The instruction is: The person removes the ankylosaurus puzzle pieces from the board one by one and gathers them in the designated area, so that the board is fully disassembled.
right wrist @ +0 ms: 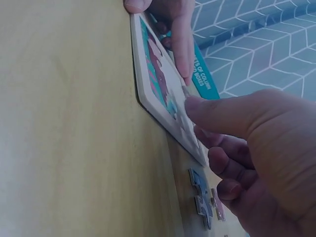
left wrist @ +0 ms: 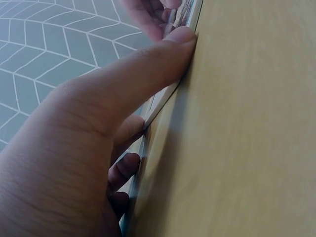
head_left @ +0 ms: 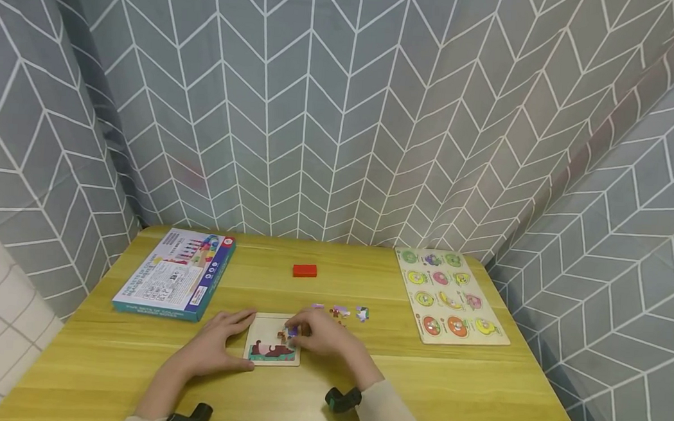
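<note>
Head view: right hand [head_left: 323, 333] pinches a puzzle piece [head_left: 291, 331] over the tray [head_left: 261, 328] on the desk [head_left: 453, 391], left hand [head_left: 211, 344], thumb and fingers spread wide, braces its left side, probably against sliding, loose pieces [head_left: 340, 312] just beyond the right hand, presumably for easy reach.

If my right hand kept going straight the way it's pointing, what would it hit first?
Probably your left hand, across the puzzle tray. Depth is unclear though, so if your right hand is low, it could touch the tray first.
</note>
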Motion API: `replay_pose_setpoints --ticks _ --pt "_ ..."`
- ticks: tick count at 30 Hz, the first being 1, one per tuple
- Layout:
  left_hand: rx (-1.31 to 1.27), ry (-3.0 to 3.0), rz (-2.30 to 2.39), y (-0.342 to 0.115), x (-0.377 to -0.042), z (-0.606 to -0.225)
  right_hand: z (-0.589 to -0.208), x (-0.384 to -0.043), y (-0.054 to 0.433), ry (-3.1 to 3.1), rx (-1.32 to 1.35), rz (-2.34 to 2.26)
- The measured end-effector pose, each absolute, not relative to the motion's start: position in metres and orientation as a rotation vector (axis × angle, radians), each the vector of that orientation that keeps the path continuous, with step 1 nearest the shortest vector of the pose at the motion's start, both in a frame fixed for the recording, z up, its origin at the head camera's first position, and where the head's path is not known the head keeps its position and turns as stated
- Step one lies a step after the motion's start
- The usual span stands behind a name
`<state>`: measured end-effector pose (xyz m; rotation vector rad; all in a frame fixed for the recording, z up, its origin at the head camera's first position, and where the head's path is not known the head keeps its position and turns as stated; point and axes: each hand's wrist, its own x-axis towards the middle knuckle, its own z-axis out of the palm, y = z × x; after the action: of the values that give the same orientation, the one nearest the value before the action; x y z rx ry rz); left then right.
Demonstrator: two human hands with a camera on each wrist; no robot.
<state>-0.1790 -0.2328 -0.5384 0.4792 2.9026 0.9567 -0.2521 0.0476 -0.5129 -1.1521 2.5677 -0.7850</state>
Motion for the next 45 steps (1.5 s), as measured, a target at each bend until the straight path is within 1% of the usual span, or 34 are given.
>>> replay_pose_setpoints --ticks 9,16,27,45 --pt "0.483 2.909 0.958 -0.2324 -0.1774 -0.5382 -0.5131 -0.2496 0.0491 2.584 -1.085 -0.923" --pt "0.475 2.911 0.954 -0.2321 -0.1786 -0.5399 -0.5147 -0.2511 0.0502 2.582 -1.106 -0.976" --pt "0.499 2.924 0.946 -0.2336 -0.1812 -0.5406 -0.5102 -0.2523 0.0570 2.612 -1.071 -0.814" --pt "0.495 2.916 0.951 -0.2342 -0.1815 -0.5405 -0.5067 -0.2543 0.0533 2.634 -1.118 -0.640"
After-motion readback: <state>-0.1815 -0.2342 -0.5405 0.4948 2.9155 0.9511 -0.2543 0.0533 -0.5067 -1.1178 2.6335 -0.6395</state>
